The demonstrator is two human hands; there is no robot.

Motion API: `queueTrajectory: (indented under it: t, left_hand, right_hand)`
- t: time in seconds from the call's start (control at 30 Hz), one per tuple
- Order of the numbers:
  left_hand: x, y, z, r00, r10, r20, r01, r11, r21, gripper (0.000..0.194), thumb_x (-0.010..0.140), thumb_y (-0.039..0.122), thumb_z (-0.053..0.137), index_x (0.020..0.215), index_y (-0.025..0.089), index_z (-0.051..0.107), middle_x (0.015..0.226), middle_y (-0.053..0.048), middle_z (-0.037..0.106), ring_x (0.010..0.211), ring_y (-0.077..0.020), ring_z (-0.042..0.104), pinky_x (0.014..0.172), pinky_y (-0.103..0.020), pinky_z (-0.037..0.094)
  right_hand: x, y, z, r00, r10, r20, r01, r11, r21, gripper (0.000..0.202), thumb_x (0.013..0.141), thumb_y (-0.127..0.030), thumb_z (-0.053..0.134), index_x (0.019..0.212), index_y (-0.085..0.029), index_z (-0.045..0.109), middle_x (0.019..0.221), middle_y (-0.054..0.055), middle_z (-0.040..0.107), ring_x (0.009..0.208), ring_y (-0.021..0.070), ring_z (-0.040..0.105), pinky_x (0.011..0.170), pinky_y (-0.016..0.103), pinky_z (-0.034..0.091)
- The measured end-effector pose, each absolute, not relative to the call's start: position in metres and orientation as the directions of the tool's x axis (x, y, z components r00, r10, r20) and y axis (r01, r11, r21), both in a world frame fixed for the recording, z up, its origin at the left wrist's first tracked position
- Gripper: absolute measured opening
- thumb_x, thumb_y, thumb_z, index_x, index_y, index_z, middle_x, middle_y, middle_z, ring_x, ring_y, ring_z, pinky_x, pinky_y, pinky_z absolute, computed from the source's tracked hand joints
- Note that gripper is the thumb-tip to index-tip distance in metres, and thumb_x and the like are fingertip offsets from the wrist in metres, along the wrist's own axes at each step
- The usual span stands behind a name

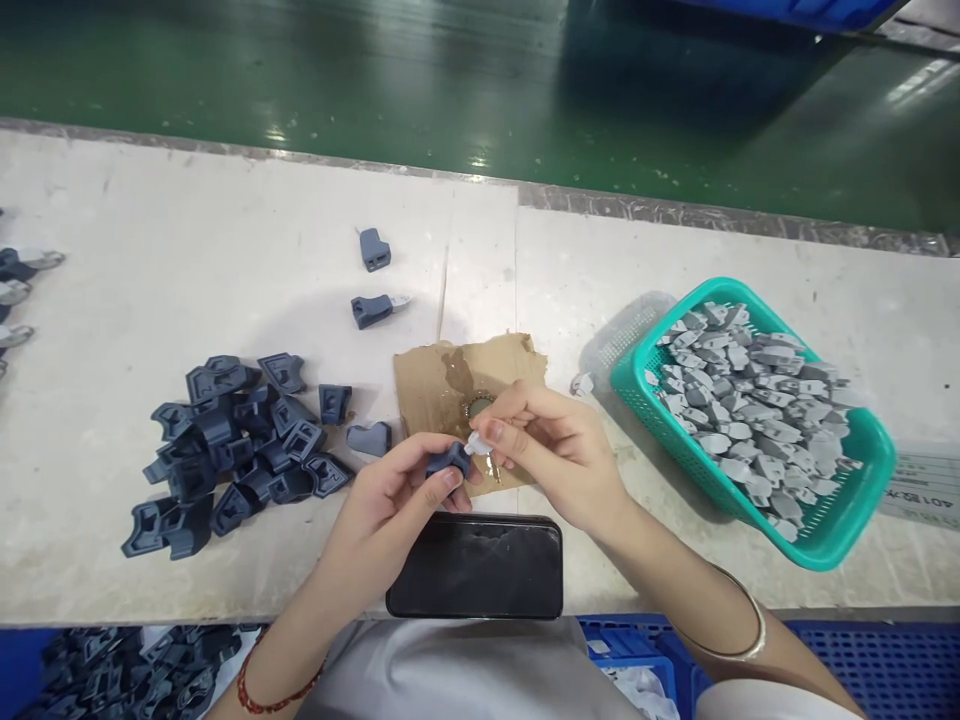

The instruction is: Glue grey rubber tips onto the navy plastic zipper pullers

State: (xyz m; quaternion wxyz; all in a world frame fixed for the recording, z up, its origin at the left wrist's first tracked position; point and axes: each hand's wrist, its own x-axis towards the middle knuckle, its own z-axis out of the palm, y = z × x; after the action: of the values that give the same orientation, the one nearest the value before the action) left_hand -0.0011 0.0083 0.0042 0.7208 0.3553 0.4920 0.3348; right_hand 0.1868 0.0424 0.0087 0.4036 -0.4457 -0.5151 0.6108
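Between the fingers of my left hand (409, 490) is a dark blue-grey plastic piece (448, 460). My right hand (559, 450) pinches a small light-grey plastic piece (478, 443), its narrow end touching or very close to the dark piece. Both hands are over a stained piece of cardboard (420, 385) with a small round cap (480, 404) on it, partly hidden by my right fingers. Left of my hands lies a heap of similar dark pieces (247, 440). A dark piece with a light tip (373, 310) rests farther up the table.
A green basket (637, 390) full of light-grey pieces stands to the right. One loose grey piece (581, 384) lies beside it. A black phone (480, 568) is near the table's front edge. Past the far edge runs a green surface (337, 80). Blue bins (862, 660) sit below.
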Motion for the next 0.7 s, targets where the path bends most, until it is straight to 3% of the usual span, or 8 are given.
queueTrajectory:
  t: [0.27,0.5,0.63,0.7]
  left_hand:
    - [-0.0006,0.0089,0.0046,0.293,0.837,-0.462,-0.103,0.508,0.855,0.015,0.096,0.033,0.069,0.101,0.019,0.073,0.074,-0.001,0.071,0.071,-0.0145,0.067,0.071,-0.023,0.059]
    - [-0.0011,0.0078,0.0048,0.294,0.839,-0.457,-0.080,0.499,0.863,0.016,0.097,0.032,0.068,0.103,0.019,0.073,0.070,0.000,0.071,0.069,-0.0141,0.067,0.069,-0.023,0.057]
    - [-0.0019,0.0080,0.0048,0.306,0.842,-0.444,-0.094,0.491,0.866,0.022,0.099,0.038,0.066,0.103,0.018,0.073,0.073,-0.001,0.069,0.067,-0.0139,0.065,0.068,-0.024,0.055]
    - [-0.0022,0.0089,0.0059,0.315,0.845,-0.432,-0.085,0.478,0.874,0.024,0.099,0.041,0.065,0.101,0.018,0.073,0.076,-0.001,0.067,0.067,-0.0134,0.062,0.066,-0.024,0.053]
  right_hand:
    - [0.1882,0.0385,0.0065,-0.310,0.945,-0.102,0.053,-0.090,-0.995,0.028,0.100,-0.047,0.066,0.085,-0.024,0.068,0.071,0.001,0.071,0.062,0.0153,0.066,0.056,0.029,0.054]
    - [0.1880,0.0363,0.0062,-0.387,0.921,-0.053,0.139,0.001,-0.990,0.019,0.105,-0.032,0.060,0.090,-0.022,0.066,0.074,-0.002,0.073,0.066,0.0118,0.067,0.059,0.023,0.050]
    - [0.1890,0.0379,0.0092,-0.415,0.905,-0.092,0.141,-0.035,-0.989,0.020,0.106,-0.035,0.058,0.091,-0.023,0.064,0.073,-0.001,0.071,0.064,0.0131,0.066,0.057,0.025,0.048]
    - [0.1913,0.0397,0.0108,-0.389,0.920,-0.034,0.230,0.062,-0.971,0.024,0.106,-0.038,0.057,0.090,-0.022,0.062,0.072,-0.001,0.067,0.062,0.0130,0.062,0.057,0.026,0.045]
